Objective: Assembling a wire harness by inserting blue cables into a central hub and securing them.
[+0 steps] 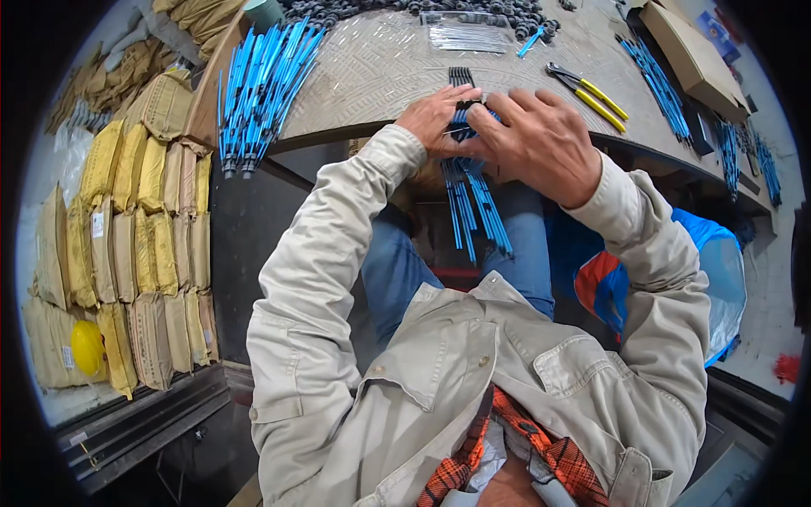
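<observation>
At the table's front edge, both hands close round a bundle of slim blue rods (483,207) with black fittings. Its black tips rest over the tabletop, while the blue lengths hang down above my knees. My left hand (432,120) grips the bundle from the left, fingers on top near the black end. From the right, my right hand (541,145) pinches at the bundle's middle with bent fingers. A thin pale strand, perhaps wire, shows between the hands; the fingertips partly hide it. Nearby lie pliers with yellow handles (601,105), jaws toward the upper left.
Blue rods (266,84) overhang the table's left edge. Behind the hands stands a clear tray (467,35) of thin straight pieces, before heaped dark fittings (473,7). More rods (659,84) and a cardboard box (694,63) sit right. Stacked sacks (139,228) stand left.
</observation>
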`<state>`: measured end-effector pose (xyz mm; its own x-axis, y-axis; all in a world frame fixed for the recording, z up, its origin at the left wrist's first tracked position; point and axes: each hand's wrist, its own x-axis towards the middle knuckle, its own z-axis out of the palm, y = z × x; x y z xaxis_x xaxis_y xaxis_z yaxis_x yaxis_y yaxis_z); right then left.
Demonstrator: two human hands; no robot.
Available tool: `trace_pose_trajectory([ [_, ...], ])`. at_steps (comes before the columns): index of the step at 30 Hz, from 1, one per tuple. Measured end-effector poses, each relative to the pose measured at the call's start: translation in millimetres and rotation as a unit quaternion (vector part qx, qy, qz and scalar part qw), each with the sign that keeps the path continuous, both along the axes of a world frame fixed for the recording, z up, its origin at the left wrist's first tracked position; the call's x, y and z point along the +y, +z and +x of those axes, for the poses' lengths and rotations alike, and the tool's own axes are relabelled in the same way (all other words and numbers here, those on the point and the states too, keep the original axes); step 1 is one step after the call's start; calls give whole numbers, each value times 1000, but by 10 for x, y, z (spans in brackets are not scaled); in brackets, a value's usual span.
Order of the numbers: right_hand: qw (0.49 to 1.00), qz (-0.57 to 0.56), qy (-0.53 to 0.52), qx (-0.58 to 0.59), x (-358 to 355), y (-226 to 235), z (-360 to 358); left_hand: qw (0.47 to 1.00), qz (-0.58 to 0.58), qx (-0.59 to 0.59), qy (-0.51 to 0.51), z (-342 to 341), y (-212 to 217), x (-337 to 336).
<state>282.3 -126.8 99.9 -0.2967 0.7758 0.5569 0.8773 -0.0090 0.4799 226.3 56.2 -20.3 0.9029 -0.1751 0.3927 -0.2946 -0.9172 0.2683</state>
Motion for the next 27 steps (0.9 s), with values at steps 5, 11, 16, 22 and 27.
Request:
trace_pose_trajectory([
  [5, 999, 3, 10, -32, -9, -176, 19, 997, -43, 47, 33, -47, 137, -75],
  [11, 993, -87, -40, 69, -33, -211, -31, 993, -11, 99, 67, -67, 172, -69],
  [16, 986, -60, -16, 156, 5, 3, 105, 980, 16, 181, 81, -194, 617, -257],
  [22, 997, 5, 40, 67, 56, 12, 198, 988, -43, 121, 80, -112, 311, -122],
  [27, 847, 231, 142, 458, -465, -265, 255, 996, -72, -3, 54, -84, 146, -142],
])
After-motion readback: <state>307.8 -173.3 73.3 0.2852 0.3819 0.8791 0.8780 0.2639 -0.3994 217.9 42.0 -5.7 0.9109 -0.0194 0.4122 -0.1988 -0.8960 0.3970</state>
